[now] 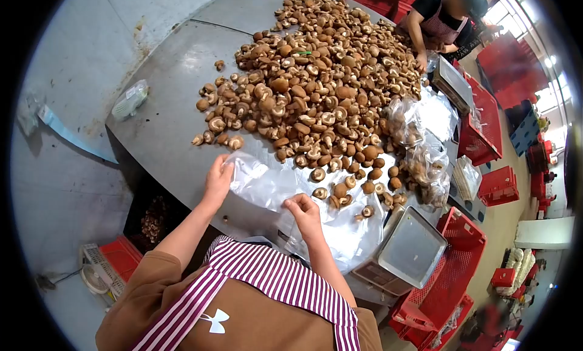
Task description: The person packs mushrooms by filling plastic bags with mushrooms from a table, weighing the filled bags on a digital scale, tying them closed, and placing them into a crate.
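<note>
The grey tabletop spreads out beyond both hands, bearing one heap of brown mushrooms (far too many to count). Right of the hands stands a red crate, and between it and them sits one metal-topped box. At least two filled bags lie ahead of the right hand, off to its right. One clear plastic bag is stretched between the two hands: the left hand pinches its far edge, the right hand its near side. Ahead and left of the left hand lies a wrapped packet, its label too small to read. Below the hands, one white logo without lettering marks the brown shirt.
</note>
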Motion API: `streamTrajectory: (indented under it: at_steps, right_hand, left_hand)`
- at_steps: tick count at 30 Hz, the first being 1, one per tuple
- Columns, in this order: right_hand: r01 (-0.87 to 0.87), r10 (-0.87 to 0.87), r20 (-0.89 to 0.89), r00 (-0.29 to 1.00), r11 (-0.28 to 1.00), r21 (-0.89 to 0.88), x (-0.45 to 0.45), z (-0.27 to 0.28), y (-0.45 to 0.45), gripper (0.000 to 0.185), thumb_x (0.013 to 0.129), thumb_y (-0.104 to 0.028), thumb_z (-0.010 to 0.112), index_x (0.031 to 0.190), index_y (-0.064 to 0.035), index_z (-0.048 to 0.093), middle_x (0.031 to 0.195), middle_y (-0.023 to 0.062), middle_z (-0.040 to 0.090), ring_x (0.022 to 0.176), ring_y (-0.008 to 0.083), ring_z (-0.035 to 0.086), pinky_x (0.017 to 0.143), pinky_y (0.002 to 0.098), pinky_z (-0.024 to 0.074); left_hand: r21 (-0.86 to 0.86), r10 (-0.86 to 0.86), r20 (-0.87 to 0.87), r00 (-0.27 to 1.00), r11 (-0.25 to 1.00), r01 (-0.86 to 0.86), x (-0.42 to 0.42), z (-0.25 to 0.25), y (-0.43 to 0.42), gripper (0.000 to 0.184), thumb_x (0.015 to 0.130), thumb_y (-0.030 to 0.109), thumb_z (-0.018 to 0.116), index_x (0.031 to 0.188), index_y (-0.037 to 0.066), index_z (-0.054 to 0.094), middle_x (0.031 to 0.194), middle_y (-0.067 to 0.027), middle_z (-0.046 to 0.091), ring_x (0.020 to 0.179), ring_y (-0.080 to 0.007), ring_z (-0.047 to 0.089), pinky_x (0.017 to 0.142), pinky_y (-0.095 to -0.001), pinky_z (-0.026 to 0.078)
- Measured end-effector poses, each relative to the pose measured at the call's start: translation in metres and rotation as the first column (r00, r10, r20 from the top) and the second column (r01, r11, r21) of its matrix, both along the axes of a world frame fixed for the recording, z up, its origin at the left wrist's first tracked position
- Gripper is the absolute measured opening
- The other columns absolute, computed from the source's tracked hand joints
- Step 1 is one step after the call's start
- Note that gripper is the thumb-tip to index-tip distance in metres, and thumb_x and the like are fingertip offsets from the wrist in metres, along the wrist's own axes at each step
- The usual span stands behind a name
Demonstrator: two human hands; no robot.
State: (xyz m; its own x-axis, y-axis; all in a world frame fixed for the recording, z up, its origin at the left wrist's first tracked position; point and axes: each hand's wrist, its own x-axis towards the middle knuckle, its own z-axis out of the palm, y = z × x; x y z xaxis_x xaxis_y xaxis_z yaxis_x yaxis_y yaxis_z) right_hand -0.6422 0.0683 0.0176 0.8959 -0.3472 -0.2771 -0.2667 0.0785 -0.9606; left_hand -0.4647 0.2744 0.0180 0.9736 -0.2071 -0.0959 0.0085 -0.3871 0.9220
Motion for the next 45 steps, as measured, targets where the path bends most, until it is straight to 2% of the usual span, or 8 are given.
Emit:
streamTrajectory:
  at_steps: [3,5,11,28,35,40,43,45]
  right_hand:
    - [0.168,-0.172,-0.006,0.985,0.952,0.255,0.001,0.0,0.002,0.007,0.091,-0.006,0.066,0.091,-0.0011,0.062,0.085,0.0059,0.067,0.08,0.0162,0.064,0.076,0.0268,0.0498]
    - [0.158,-0.174,-0.004,0.985,0.883,0.442,-0.001,0.009,0.0,0.01,0.091,-0.006,0.066,0.097,-0.001,0.06,0.085,0.0064,0.067,0.077,0.0165,0.063,0.073,0.0279,0.0512]
    - [0.203,-0.204,-0.088,0.975,0.653,0.729,0.004,0.032,0.006,0.012,0.091,-0.006,0.066,0.101,-0.0039,0.059,0.091,0.0038,0.066,0.079,0.0141,0.062,0.068,0.0292,0.0512]
    - [0.238,-0.188,-0.146,0.971,0.76,0.604,-0.01,0.019,-0.004,0.018,0.091,-0.01,0.065,0.08,-0.0097,0.051,0.076,-0.001,0.052,0.064,0.0102,0.047,0.066,0.0271,0.047]
    - [0.358,-0.507,-0.224,0.832,0.182,0.916,-0.034,0.015,-0.054,0.014,0.095,-0.019,0.063,0.085,-0.0139,0.054,0.061,-0.0045,0.045,0.05,0.0097,0.042,0.049,0.0242,0.0355]
    - [0.319,-0.317,-0.074,0.946,0.855,0.41,-0.024,0.03,-0.034,0.02,0.095,-0.01,0.06,0.08,-0.0137,0.047,0.06,-0.0047,0.04,0.045,0.0069,0.034,0.04,0.0232,0.0257]
    - [0.147,-0.115,-0.129,0.985,0.951,0.272,-0.007,0.058,-0.003,0.019,0.093,-0.008,0.063,0.081,-0.0122,0.048,0.066,-0.0018,0.051,0.05,0.0065,0.043,0.044,0.0215,0.0324]
    - [-0.005,0.019,-0.037,0.999,0.944,0.33,0.003,0.057,0.009,0.013,0.09,-0.006,0.067,0.089,-0.0081,0.053,0.073,0.0002,0.057,0.059,0.0079,0.052,0.05,0.0218,0.0404]
  left_hand:
    - [0.257,-0.053,0.682,0.729,0.951,-0.172,-0.006,0.04,-0.023,0.035,0.089,0.013,0.063,0.121,0.002,0.056,0.101,-0.0136,0.065,0.09,-0.0255,0.063,0.081,-0.0356,0.051]
    - [0.249,-0.069,0.683,0.727,0.958,-0.143,-0.015,0.07,-0.033,0.034,0.085,0.011,0.067,0.117,0.003,0.059,0.102,-0.0141,0.063,0.093,-0.0295,0.062,0.08,-0.0356,0.052]
    - [-0.133,-0.555,-0.084,0.828,0.829,0.543,-0.067,0.071,-0.054,0.027,0.085,0.009,0.07,0.11,0.002,0.062,0.099,-0.006,0.066,0.094,-0.0137,0.064,0.079,-0.028,0.052]
    - [-0.2,-0.483,-0.115,0.868,0.867,0.456,-0.079,0.047,-0.05,0.01,0.084,0.007,0.068,0.087,-0.001,0.062,0.092,-0.0074,0.061,0.084,-0.0166,0.064,0.07,-0.0296,0.054]
    - [0.026,-0.108,-0.11,0.988,0.993,0.111,-0.038,-0.054,0.003,0.011,0.085,0.009,0.067,0.087,0.001,0.059,0.086,-0.0055,0.061,0.067,-0.0083,0.055,0.059,-0.0257,0.046]
    - [0.285,-0.417,-0.009,0.909,0.87,0.403,-0.04,-0.013,0.004,0.056,0.078,0.025,0.076,0.125,0.007,0.052,0.14,-0.0156,0.044,0.131,-0.0316,0.044,0.109,-0.042,0.037]
    - [0.302,-0.722,0.327,0.609,0.691,0.657,-0.052,0.054,-0.032,0.092,0.077,0.032,0.078,0.151,0.014,0.028,0.156,-0.0131,0.029,0.141,-0.0306,0.033,0.118,-0.0523,0.023]
    - [0.339,-0.799,0.353,0.487,0.594,0.73,-0.063,0.062,-0.053,0.07,0.078,0.024,0.074,0.14,0.01,0.045,0.14,-0.0176,0.05,0.129,-0.0326,0.047,0.11,-0.0499,0.035]
